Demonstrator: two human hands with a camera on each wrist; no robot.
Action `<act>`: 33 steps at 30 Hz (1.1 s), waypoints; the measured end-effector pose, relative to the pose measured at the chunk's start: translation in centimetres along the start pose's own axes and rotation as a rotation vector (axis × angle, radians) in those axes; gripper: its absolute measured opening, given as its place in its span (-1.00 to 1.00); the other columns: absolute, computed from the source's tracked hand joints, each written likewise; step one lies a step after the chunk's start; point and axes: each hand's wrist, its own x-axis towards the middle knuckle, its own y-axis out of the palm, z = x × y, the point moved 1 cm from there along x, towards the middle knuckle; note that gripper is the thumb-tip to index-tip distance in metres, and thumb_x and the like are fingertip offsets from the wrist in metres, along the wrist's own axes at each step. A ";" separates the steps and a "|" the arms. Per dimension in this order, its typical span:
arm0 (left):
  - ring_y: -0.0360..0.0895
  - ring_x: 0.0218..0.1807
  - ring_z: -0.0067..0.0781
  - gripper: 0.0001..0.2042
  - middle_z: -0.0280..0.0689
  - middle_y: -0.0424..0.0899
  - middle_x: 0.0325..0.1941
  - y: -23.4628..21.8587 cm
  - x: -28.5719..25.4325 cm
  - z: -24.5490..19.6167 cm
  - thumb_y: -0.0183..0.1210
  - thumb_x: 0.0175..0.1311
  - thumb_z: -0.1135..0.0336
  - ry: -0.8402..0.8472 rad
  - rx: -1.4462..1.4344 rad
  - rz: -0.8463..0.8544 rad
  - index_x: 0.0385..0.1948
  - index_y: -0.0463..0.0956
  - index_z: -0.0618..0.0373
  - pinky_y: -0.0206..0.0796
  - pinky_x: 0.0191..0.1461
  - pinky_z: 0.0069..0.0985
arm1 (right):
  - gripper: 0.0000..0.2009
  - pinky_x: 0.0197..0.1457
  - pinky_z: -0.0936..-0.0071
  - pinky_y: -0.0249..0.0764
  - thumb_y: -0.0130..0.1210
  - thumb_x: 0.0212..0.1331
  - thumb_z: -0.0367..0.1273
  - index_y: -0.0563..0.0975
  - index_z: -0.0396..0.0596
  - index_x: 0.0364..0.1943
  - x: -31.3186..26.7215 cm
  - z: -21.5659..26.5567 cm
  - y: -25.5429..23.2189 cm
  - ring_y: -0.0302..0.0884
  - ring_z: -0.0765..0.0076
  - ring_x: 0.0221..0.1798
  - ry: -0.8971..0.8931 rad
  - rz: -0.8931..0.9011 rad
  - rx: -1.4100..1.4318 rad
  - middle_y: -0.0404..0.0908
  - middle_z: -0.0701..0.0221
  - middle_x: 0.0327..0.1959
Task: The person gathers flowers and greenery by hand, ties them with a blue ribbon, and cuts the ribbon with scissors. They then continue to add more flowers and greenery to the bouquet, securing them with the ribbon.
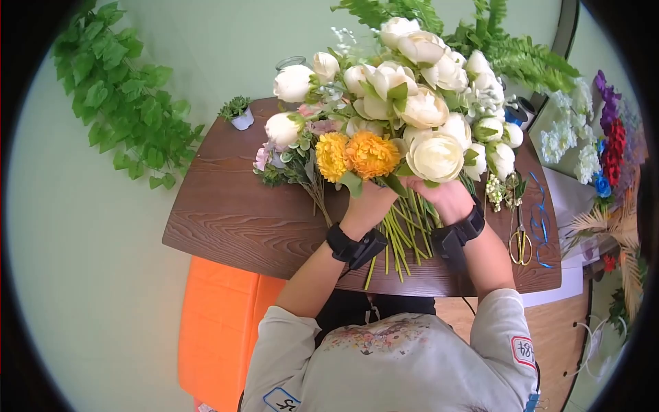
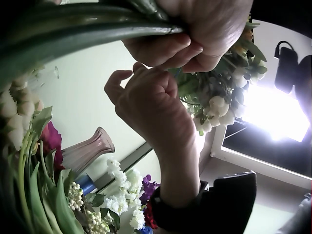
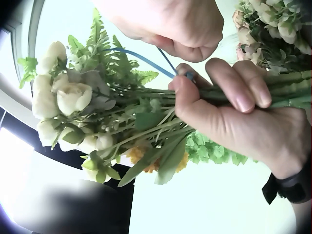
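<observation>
A bouquet of white roses and peonies (image 1: 434, 156), with orange blooms (image 1: 372, 154) at its near side, is held over the table's front part. My left hand (image 3: 234, 114) grips its green stems (image 1: 398, 233), the thumb pressing by a small blue knot. A thin blue ribbon (image 3: 139, 57) loops from that knot up to my right hand (image 3: 180, 24), whose curled fingers pinch it. In the left wrist view, the left hand is at the top with stems in it and the right hand (image 2: 153, 107) just below. Flowers partly cover both hands in the head view.
On the brown table (image 1: 233, 220), scissors (image 1: 520, 237) and loose blue ribbon (image 1: 541, 220) lie at the right. A small potted succulent (image 1: 238, 112) stands at the back left. Purple-pink flowers (image 1: 274, 158) lie left of the bouquet. An orange seat (image 1: 216, 323) is below.
</observation>
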 end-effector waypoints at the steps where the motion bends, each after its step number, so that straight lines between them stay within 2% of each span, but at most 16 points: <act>1: 0.42 -0.19 -0.57 -0.70 -0.32 0.50 -0.23 0.0 0.0 -0.2 0.13 -0.07 0.54 0.002 0.001 -0.001 -0.22 0.38 0.25 0.28 -0.15 -0.60 | -0.87 -0.82 0.80 0.08 -0.33 0.17 -0.41 0.28 -0.11 -0.33 0.1 0.0 0.2 0.10 0.73 -0.83 0.013 0.016 0.007 0.25 0.58 -0.71; 4: 0.42 -0.31 -0.64 -0.77 -0.36 0.49 -0.32 0.2 0.1 -0.9 0.09 -0.04 0.55 -0.044 -0.073 0.005 -0.27 0.39 0.28 0.29 -0.28 -0.65 | -0.89 -0.85 0.82 0.06 -0.34 0.17 -0.43 0.26 -0.12 -0.36 0.7 0.2 0.8 0.09 0.72 -0.85 0.054 0.065 0.027 0.23 0.57 -0.72; 7: 0.38 -0.54 -0.70 -0.83 -0.38 0.48 -0.50 0.3 0.6 -0.9 0.08 -0.02 0.55 0.071 -0.058 -0.058 -0.34 0.40 0.29 0.22 -0.53 -0.72 | -0.88 -0.90 0.80 -0.03 -0.37 0.19 -0.43 0.25 -0.11 -0.39 1.3 0.5 1.2 0.02 0.71 -0.90 0.109 0.117 0.006 0.17 0.59 -0.78; 10: 0.18 -0.81 -0.77 -0.94 -0.48 0.35 -0.77 -0.5 0.9 -0.5 0.06 0.02 0.50 -0.073 -0.013 -0.172 -0.47 0.40 0.27 -0.05 -0.78 -0.76 | -0.84 -0.91 0.79 -0.07 -0.39 0.20 -0.43 0.25 -0.10 -0.46 1.3 0.5 1.5 -0.04 0.71 -0.92 0.115 0.265 -0.036 0.12 0.60 -0.84; 15: 0.20 -0.80 -0.75 -0.92 -0.45 0.35 -0.78 -1.0 0.9 -1.3 0.05 0.04 0.45 -0.112 -0.002 -0.102 -0.49 0.42 0.27 -0.03 -0.77 -0.73 | -0.83 -0.84 0.74 -0.08 -0.28 0.15 -0.45 0.26 -0.11 -0.58 1.1 -0.1 1.9 -0.05 0.67 -0.90 0.072 0.315 -0.286 0.12 0.58 -0.85; 17: 0.25 -0.76 -0.74 -0.91 -0.44 0.39 -0.74 -1.0 0.9 -1.2 0.06 0.03 0.43 -0.143 -0.035 -0.056 -0.49 0.43 0.27 0.03 -0.73 -0.72 | -0.86 -0.78 0.69 -0.01 -0.23 0.12 -0.44 0.28 -0.12 -0.56 0.9 -0.7 2.3 0.01 0.62 -0.86 -0.057 0.093 -0.417 0.15 0.54 -0.81; 19: 0.33 -0.64 -0.70 -0.88 -0.41 0.46 -0.64 -0.7 1.2 -0.6 0.09 0.01 0.40 0.094 0.103 -0.125 -0.49 0.43 0.28 0.16 -0.58 -0.70 | -0.86 -0.66 0.58 0.12 -0.20 0.10 -0.42 0.34 -0.22 -0.48 2.4 -1.1 0.6 0.17 0.52 -0.76 -0.210 0.151 -0.508 0.25 0.49 -0.75; 20: 0.36 -0.55 -0.70 -0.87 -0.39 0.50 -0.57 -0.5 1.3 -0.6 0.09 -0.01 0.40 0.145 0.135 -0.192 -0.49 0.43 0.28 0.19 -0.47 -0.70 | -0.85 -0.59 0.51 0.19 -0.21 0.08 -0.43 0.35 -0.25 -0.43 2.7 -0.7 0.3 0.25 0.44 -0.68 -0.511 0.166 -0.815 0.31 0.44 -0.70; 21: 0.36 -0.55 -0.70 -0.87 -0.39 0.50 -0.57 -0.6 1.3 -0.7 0.09 -0.01 0.40 0.145 0.134 -0.192 -0.49 0.43 0.28 0.19 -0.47 -0.70 | -0.83 -0.51 0.44 0.26 -0.21 0.07 -0.43 0.37 -0.29 -0.37 2.8 -0.4 0.1 0.32 0.36 -0.61 -0.817 0.177 -1.118 0.37 0.38 -0.66; 22: 0.40 -0.48 -0.61 -0.86 -0.33 0.51 -0.51 -0.9 1.4 -1.2 0.08 -0.06 0.45 0.030 0.135 -0.161 -0.45 0.42 0.30 0.23 -0.39 -0.63 | -0.79 -0.29 0.42 0.30 -0.19 0.00 -0.45 0.36 -0.33 -0.32 0.9 0.0 1.1 0.37 0.28 -0.38 -0.840 0.170 -1.243 0.43 0.23 -0.50; 23: 0.44 -0.42 -0.53 -0.83 -0.28 0.53 -0.46 -1.1 1.6 -1.4 0.07 -0.11 0.50 -0.083 0.137 -0.128 -0.42 0.42 0.33 0.26 -0.30 -0.57 | -0.79 -0.29 0.42 0.30 -0.19 0.00 -0.45 0.36 -0.33 -0.32 0.6 0.2 1.2 0.37 0.28 -0.38 -0.842 0.169 -1.243 0.43 0.23 -0.50; 25: 0.45 -0.41 -0.52 -0.83 -0.27 0.54 -0.46 -1.2 2.0 -0.2 0.06 -0.11 0.51 -0.075 0.078 -0.144 -0.43 0.41 0.34 0.27 -0.31 -0.56 | -0.80 -0.14 0.44 0.27 -0.14 -0.06 -0.45 0.36 -0.31 -0.34 0.0 0.4 1.5 0.35 0.26 -0.24 -1.054 0.464 -1.599 0.40 0.13 -0.33; 26: 0.46 -0.43 -0.52 -0.84 -0.27 0.54 -0.48 -1.2 2.1 -0.1 0.07 -0.11 0.50 -0.072 0.107 -0.146 -0.44 0.41 0.35 0.27 -0.33 -0.56 | -0.72 -0.01 0.46 0.20 -0.08 -0.12 -0.48 0.29 -0.32 -0.25 -0.4 0.4 1.4 0.29 0.33 -0.11 -0.788 0.499 -1.638 0.35 0.14 -0.23; 27: 0.46 -0.45 -0.52 -0.84 -0.27 0.54 -0.49 -1.2 2.1 0.1 0.07 -0.11 0.50 -0.070 0.136 -0.148 -0.45 0.41 0.36 0.27 -0.36 -0.56 | -0.72 -0.01 0.46 0.20 -0.08 -0.12 -0.48 0.29 -0.32 -0.25 -1.0 0.4 1.8 0.29 0.33 -0.11 -0.787 0.497 -1.638 0.35 0.14 -0.23; 29: 0.45 -0.47 -0.57 -0.84 -0.31 0.54 -0.51 -1.0 2.0 0.7 0.08 -0.06 0.45 -0.014 0.140 -0.150 -0.43 0.42 0.32 0.27 -0.38 -0.59 | -0.59 0.05 0.46 0.19 -0.05 -0.17 -0.52 0.19 -0.31 -0.13 -1.7 0.1 2.3 0.24 0.39 -0.05 -0.389 0.598 -1.379 0.33 0.20 -0.21; 33: 0.46 -0.46 -0.62 -0.81 -0.33 0.55 -0.48 -0.7 1.8 0.9 0.11 -0.01 0.38 -0.039 0.097 -0.125 -0.39 0.43 0.29 0.28 -0.36 -0.65 | -0.50 0.05 0.50 0.18 -0.02 -0.21 -0.55 0.11 -0.33 -0.08 1.4 -0.7 -0.3 0.21 0.46 -0.03 -0.406 0.701 -1.224 0.31 0.25 -0.21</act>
